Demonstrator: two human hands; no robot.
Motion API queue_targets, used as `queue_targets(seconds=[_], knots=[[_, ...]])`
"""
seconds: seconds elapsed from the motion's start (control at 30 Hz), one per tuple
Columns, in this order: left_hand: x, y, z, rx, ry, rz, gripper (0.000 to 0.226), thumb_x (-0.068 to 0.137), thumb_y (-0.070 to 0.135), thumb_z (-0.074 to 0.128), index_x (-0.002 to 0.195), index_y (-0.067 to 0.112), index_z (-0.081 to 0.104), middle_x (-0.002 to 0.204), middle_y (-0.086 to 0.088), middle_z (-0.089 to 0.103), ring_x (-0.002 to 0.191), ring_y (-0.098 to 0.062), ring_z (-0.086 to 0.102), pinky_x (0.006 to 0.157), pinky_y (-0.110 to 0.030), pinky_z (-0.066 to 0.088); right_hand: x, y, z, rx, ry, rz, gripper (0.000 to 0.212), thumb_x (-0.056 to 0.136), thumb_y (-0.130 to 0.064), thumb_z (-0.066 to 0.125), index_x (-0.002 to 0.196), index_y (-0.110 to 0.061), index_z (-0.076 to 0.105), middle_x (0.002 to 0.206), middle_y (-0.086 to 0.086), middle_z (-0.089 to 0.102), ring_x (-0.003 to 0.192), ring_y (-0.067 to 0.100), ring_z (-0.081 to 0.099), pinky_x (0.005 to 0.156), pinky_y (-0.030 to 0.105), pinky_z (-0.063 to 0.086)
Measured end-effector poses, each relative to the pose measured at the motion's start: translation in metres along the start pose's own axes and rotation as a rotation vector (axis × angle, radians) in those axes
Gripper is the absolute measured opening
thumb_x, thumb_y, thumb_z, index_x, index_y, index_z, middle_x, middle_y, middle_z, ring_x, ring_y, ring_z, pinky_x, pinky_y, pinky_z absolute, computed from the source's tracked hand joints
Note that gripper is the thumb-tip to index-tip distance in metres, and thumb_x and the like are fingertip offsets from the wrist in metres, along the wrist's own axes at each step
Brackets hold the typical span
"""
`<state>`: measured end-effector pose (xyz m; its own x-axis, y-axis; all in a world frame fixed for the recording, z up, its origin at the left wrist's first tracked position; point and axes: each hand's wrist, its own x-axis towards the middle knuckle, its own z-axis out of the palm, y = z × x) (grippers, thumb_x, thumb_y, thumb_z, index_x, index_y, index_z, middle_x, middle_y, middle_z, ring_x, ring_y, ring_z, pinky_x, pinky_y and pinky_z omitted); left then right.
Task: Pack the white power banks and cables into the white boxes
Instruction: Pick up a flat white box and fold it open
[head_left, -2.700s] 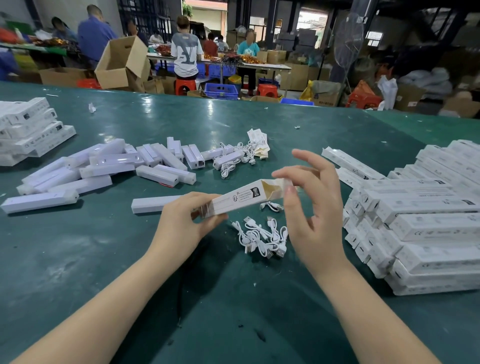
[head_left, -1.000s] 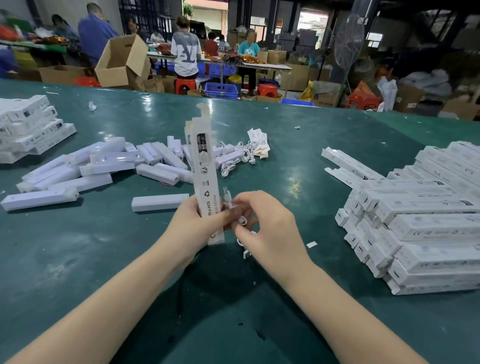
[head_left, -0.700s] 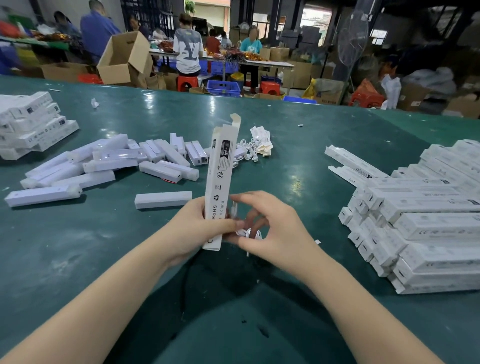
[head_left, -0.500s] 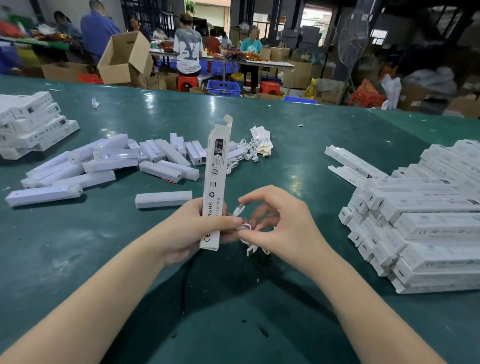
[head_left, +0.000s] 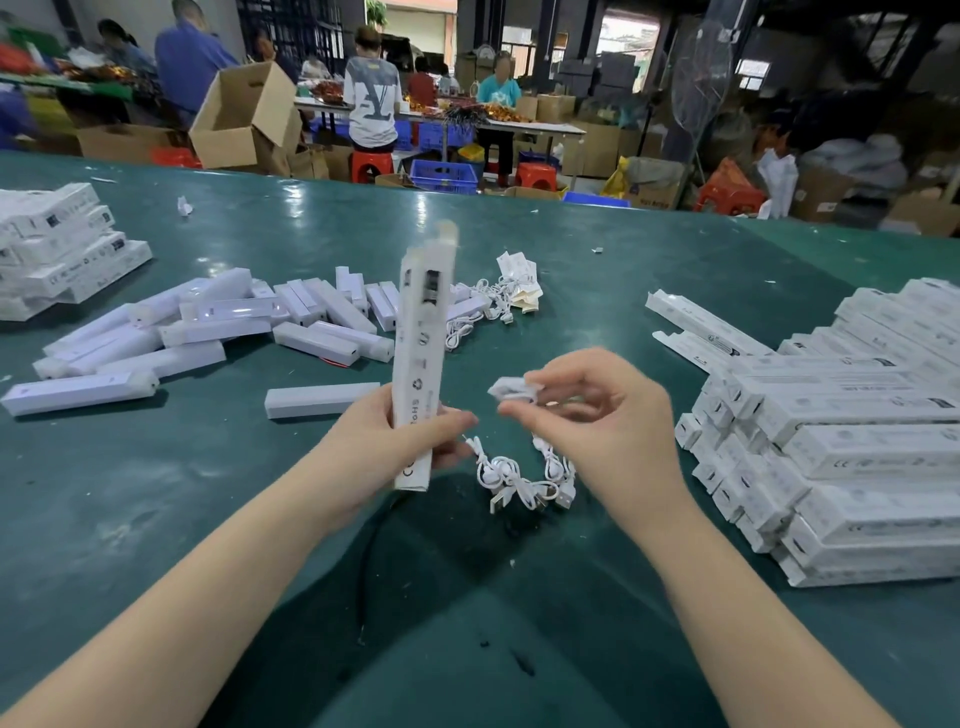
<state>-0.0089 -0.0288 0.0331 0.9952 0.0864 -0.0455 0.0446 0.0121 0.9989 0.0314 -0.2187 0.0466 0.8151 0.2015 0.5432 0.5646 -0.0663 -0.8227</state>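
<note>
My left hand (head_left: 387, 447) grips a long white box (head_left: 420, 358) upright by its lower end, with the open flap at the top. Just right of it my right hand (head_left: 597, 421) pinches a small coiled white cable (head_left: 511, 389) between thumb and fingers, lifted off the table. Under my hands a small bunch of loose white cables (head_left: 524, 480) lies on the green table (head_left: 597, 270). A single white power bank (head_left: 319, 399) lies left of my left hand, with a heap of power banks (head_left: 208, 325) beyond it.
Stacked white boxes (head_left: 852, 436) fill the right side, another stack (head_left: 57, 249) sits at the far left. More cables and paper leaflets (head_left: 498, 296) lie behind the held box. People work at tables with cardboard cartons (head_left: 244, 117) in the background.
My right hand has lifted a cable off the bunch on the table and raised it away from the box. The box stays upright in my left hand, tilted slightly.
</note>
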Motion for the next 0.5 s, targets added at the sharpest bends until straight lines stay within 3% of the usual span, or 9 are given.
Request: queue_targets(seconds=[0.07, 0.13, 0.27, 0.37, 0.5], knots=[[0.005, -0.007, -0.01, 0.586, 0.207, 0.185, 0.013, 0.082, 0.028, 0.075, 0.083, 0.026, 0.062, 0.072, 0.006, 0.07, 0.07, -0.009, 0.064, 0.062, -0.024, 0.048, 0.004, -0.004, -0.006, 0.085, 0.092, 0.007, 0.025, 0.067, -0.004, 0.088, 0.082, -0.015, 0.072, 0.082, 0.0, 0.075, 0.075, 0.012, 0.072, 0.067, 0.016, 0.053], [0.007, -0.011, -0.016, 0.948, 0.281, 0.332, 0.023, 0.086, 0.029, 0.067, 0.075, 0.028, 0.047, 0.068, 0.003, 0.058, 0.072, -0.02, 0.054, 0.063, -0.033, 0.044, 0.007, -0.01, -0.012, 0.141, 0.141, -0.026, 0.023, 0.067, -0.007, 0.086, 0.083, -0.016, 0.072, 0.083, -0.005, 0.076, 0.076, 0.008, 0.072, 0.069, 0.014, 0.053], [0.01, -0.017, -0.021, 1.098, 0.289, 0.399, 0.03, 0.089, 0.026, 0.062, 0.073, 0.027, 0.037, 0.067, 0.004, 0.05, 0.072, -0.025, 0.048, 0.061, -0.037, 0.044, 0.01, -0.014, -0.019, 0.13, 0.173, -0.035, 0.023, 0.07, -0.003, 0.083, 0.086, -0.017, 0.074, 0.082, -0.009, 0.076, 0.076, 0.006, 0.071, 0.073, 0.013, 0.053], [0.011, -0.017, -0.021, 1.086, 0.341, 0.394, 0.029, 0.09, 0.027, 0.061, 0.075, 0.027, 0.037, 0.064, 0.006, 0.048, 0.07, -0.023, 0.047, 0.056, -0.034, 0.039, 0.011, -0.013, -0.023, 0.035, 0.123, -0.021, 0.026, 0.073, -0.001, 0.082, 0.087, -0.022, 0.075, 0.083, -0.009, 0.075, 0.076, 0.005, 0.071, 0.073, 0.012, 0.052], [0.011, -0.018, -0.021, 1.078, 0.379, 0.396, 0.031, 0.09, 0.031, 0.062, 0.075, 0.028, 0.036, 0.065, 0.006, 0.049, 0.072, -0.027, 0.048, 0.059, -0.037, 0.044, 0.012, -0.01, -0.027, -0.054, 0.066, -0.003, 0.027, 0.077, -0.001, 0.08, 0.089, -0.024, 0.076, 0.084, -0.008, 0.074, 0.076, 0.004, 0.07, 0.072, 0.012, 0.051]])
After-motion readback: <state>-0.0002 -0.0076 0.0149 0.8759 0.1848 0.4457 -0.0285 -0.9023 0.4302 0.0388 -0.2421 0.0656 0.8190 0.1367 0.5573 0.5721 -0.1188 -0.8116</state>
